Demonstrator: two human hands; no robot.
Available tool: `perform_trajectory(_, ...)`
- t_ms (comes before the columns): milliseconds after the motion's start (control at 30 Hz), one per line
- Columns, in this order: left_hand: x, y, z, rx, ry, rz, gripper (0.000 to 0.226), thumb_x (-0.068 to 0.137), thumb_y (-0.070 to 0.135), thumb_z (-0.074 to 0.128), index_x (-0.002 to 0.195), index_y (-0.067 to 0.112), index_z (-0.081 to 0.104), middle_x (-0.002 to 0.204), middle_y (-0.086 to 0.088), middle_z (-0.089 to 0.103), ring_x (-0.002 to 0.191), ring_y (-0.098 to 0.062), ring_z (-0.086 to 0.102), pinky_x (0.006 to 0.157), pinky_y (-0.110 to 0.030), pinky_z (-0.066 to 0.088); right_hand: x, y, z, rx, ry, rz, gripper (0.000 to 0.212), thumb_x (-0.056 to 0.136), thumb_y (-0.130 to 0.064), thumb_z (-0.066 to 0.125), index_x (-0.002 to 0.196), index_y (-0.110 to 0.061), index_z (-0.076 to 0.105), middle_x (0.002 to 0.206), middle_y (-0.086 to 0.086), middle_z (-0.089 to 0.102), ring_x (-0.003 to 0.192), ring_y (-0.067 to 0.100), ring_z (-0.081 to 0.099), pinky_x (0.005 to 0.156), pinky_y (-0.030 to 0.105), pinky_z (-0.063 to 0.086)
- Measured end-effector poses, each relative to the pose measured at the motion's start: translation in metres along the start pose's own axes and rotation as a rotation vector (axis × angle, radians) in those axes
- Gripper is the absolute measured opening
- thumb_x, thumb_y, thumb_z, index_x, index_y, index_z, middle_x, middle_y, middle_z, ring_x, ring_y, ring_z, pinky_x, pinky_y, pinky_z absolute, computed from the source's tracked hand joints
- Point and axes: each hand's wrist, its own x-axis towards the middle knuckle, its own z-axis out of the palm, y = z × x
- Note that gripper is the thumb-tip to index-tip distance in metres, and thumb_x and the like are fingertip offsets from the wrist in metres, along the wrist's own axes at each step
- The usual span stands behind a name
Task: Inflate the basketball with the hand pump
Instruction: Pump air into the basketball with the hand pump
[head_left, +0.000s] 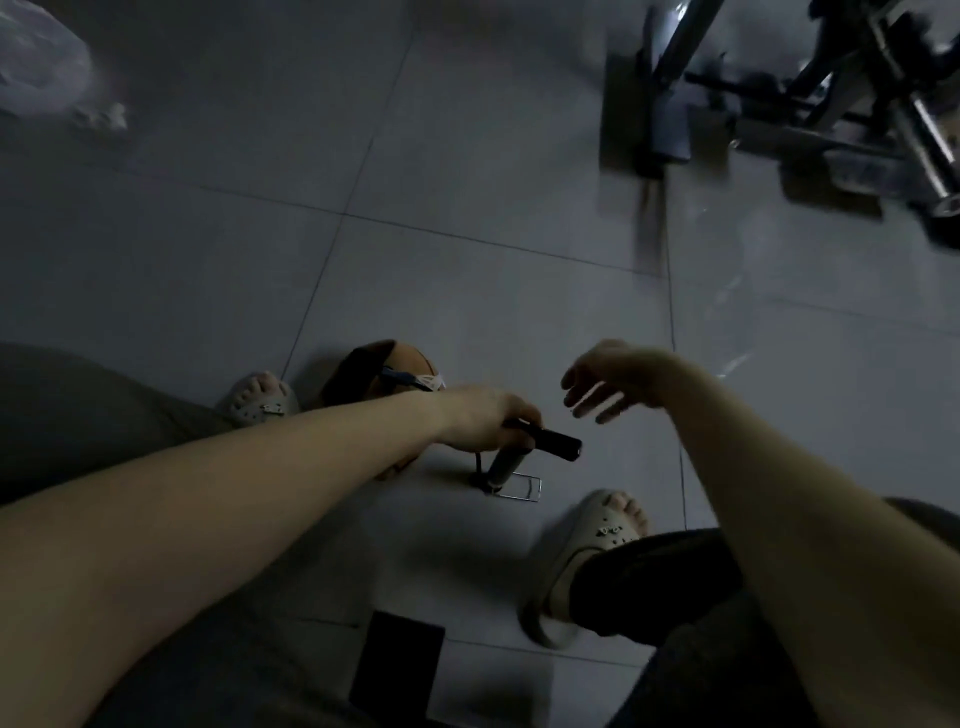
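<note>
The brown rubber basketball (382, 366) lies on the pale glossy tiled floor (467, 270) just beyond the left hand (480, 421). That hand grips the black crossbar handle (558, 446) of the slim grey metal hand pump (503, 467), which stands tilted on its wire foot loop (522, 489). The handle's free end points towards the right hand (605, 382), which hovers just beside it with its fingers loose and empty.

Grey tiled floor (467, 156); pump (503, 467) upright on it, wire foot flat on tile; ball (363, 374) just behind, beside left slipper (262, 402); right slipper (582, 561) near pump; dark flat slab (397, 670) at near edge; blurred metal frame (810, 104) far right; plastic bag (47, 67) far left.
</note>
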Motion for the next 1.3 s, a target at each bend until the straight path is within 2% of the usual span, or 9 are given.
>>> perform_trajectory(133,-0.016,-0.001,0.006,-0.006,0.081,0.074,0.023,0.103,0.031,0.053,0.116,0.023,0.069,0.104,0.000,0.070,0.094,-0.019,0.062,0.087,-0.038,0.049,-0.061,-0.043,0.039,-0.597,-0.139,0.027,0.014,0.098,-0.022,0.054,0.105,-0.011,0.061,0.109,0.010,0.067,0.100,0.024,0.065,0.088,0.047,0.056)
perform_trajectory(267,-0.016,-0.001,0.022,-0.040,0.098,0.062,0.026,0.102,0.038,0.053,0.124,0.036,0.066,0.123,0.009,0.068,0.108,-0.015,0.061,0.088,-0.030,0.042,-0.070,-0.038,0.080,-0.860,-0.154,0.032,0.021,0.094,-0.021,0.065,0.104,-0.004,0.063,0.083,0.003,0.059,0.072,0.014,0.055,0.060,0.027,0.047)
perform_trajectory(367,-0.013,-0.001,0.026,0.035,0.136,0.068,0.029,0.103,0.027,0.054,0.131,0.030,0.063,0.130,0.003,0.065,0.114,-0.021,0.060,0.086,-0.029,0.041,-0.060,-0.020,0.096,-0.859,-0.074,0.024,0.026,0.091,-0.014,0.068,0.111,0.001,0.063,0.091,0.007,0.060,0.070,0.016,0.056,0.066,0.029,0.046)
perform_trajectory(500,-0.019,0.004,0.013,0.208,0.144,0.055,0.029,0.100,0.026,0.058,0.129,0.021,0.062,0.123,-0.006,0.065,0.109,-0.027,0.062,0.085,-0.033,0.047,-0.055,-0.017,0.097,-0.861,0.036,0.009,0.019,0.089,-0.011,0.069,0.101,0.002,0.064,0.071,0.008,0.060,0.054,0.016,0.057,0.044,0.025,0.049)
perform_trajectory(700,-0.056,0.051,-0.081,-0.150,0.278,0.009,0.017,0.097,0.030,0.065,0.099,0.014,0.066,0.078,0.000,0.067,0.069,-0.017,0.066,0.059,-0.031,0.052,-0.090,-0.061,0.033,-0.799,0.189,-0.091,0.010,0.087,-0.015,0.069,0.087,-0.008,0.061,0.075,0.006,0.064,0.061,0.018,0.060,0.057,0.029,0.056)
perform_trajectory(933,-0.059,0.067,-0.068,0.177,0.090,-0.134,0.035,0.083,0.032,0.077,0.108,0.017,0.056,0.098,-0.002,0.062,0.086,-0.021,0.061,0.070,-0.036,0.051,-0.097,-0.056,0.053,-0.807,0.136,-0.121,0.016,0.097,-0.017,0.054,0.106,-0.005,0.059,0.082,0.004,0.053,0.097,0.027,0.064,0.087,0.037,0.057)
perform_trajectory(1033,-0.040,0.051,-0.032,0.314,0.167,-0.115,0.025,0.088,0.027,0.071,0.103,0.009,0.064,0.096,-0.009,0.066,0.083,-0.027,0.064,0.061,-0.035,0.046,-0.078,-0.034,0.061,-0.819,0.149,-0.102,0.011,0.096,-0.013,0.050,0.100,-0.005,0.056,0.079,0.005,0.050,0.074,0.021,0.058,0.074,0.035,0.058)
perform_trajectory(1133,-0.019,0.038,-0.005,0.375,0.165,-0.102,0.016,0.092,0.020,0.065,0.102,0.008,0.066,0.099,-0.012,0.067,0.091,-0.030,0.065,0.068,-0.036,0.044,-0.059,-0.015,0.070,-0.849,0.112,-0.056,0.017,0.093,-0.010,0.052,0.077,-0.006,0.050,0.074,0.004,0.048,0.058,0.017,0.049,0.052,0.028,0.047)
perform_trajectory(1300,0.008,0.012,0.027,0.420,0.089,-0.144,0.015,0.099,0.017,0.054,0.104,0.007,0.063,0.109,-0.016,0.066,0.105,-0.034,0.063,0.083,-0.047,0.047,-0.023,0.009,0.094,-0.904,0.123,-0.040,0.026,0.088,-0.018,0.059,0.068,-0.017,0.043,0.072,0.001,0.046,0.082,0.027,0.061,0.075,0.037,0.050)
